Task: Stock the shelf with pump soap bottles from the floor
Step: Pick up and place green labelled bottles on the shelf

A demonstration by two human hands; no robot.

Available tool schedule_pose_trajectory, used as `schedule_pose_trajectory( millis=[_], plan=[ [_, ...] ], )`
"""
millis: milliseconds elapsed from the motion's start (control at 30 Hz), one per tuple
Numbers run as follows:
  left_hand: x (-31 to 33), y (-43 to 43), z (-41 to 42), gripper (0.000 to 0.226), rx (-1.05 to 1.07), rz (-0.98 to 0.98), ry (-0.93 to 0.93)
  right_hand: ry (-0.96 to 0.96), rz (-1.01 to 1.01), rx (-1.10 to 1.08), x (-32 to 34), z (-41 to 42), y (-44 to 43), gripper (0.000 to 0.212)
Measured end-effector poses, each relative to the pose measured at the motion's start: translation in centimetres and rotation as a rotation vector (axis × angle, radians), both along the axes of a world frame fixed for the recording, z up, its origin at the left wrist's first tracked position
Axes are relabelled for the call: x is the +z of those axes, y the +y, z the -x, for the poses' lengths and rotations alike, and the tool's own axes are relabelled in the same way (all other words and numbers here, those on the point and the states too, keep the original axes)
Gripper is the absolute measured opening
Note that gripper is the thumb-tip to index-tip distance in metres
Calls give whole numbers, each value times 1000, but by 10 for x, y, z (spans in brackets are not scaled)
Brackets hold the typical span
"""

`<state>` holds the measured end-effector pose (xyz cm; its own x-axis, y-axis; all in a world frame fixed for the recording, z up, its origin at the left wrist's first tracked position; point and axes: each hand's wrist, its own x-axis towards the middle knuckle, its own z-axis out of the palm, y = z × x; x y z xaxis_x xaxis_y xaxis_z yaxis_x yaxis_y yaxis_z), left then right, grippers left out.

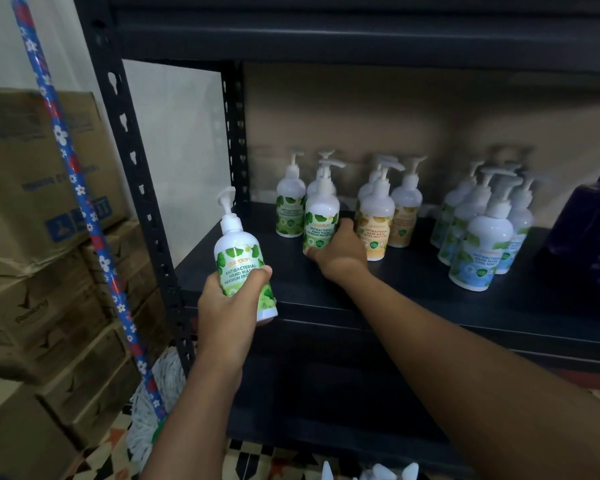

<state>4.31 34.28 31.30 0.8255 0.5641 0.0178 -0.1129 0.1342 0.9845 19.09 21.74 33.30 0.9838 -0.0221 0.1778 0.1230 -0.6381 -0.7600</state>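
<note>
On the shelf (pixel 413 285), my right hand (pixel 340 256) curled round a standing green soap bottle (pixel 321 216); my left hand (pixel 227 306) gripped a second soap bottle (pixel 239 258), tilted slightly, just before the shelf's front left corner.

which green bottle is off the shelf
The bottle in the left hand, before the shelf edge; the others stand on it, the front one in the right hand.

Green-label pump bottle (pixel 239 259) tilted nr shelf (pixel 413 284); 2nd bottle (pixel 321 216) upright on it
</note>
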Motion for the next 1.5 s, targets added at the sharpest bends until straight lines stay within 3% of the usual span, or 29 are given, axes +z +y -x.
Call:
schedule_pose_trajectory(
  millis=[600, 667, 767, 867, 967, 1200, 1500],
  plan=[
    [-7, 10, 2, 32, -20, -14, 2, 17, -17, -12, -3, 3, 2, 72],
    [-6, 11, 3, 31, -29, -11, -5, 12, 38, 14, -6, 14, -3, 72],
    [-4, 11, 6, 33, -38, -12, -10, -13, 278, 118, -8, 37, -16, 68],
    [-1, 9, 9, 30, -40, -78, -7, 9, 542, 223, -7, 52, -32, 70],
    [2, 8, 12, 25, -53, -176, -18, 43, 652, 280, -7, 57, -38, 72],
    [14, 4, -5, 36, -107, -398, -83, 52, 656, 226, -14, 56, -35, 78],
    [12, 15, -47, 47, -117, -578, -6, 46, 680, 220, -14, 57, -34, 76]
  ],
)
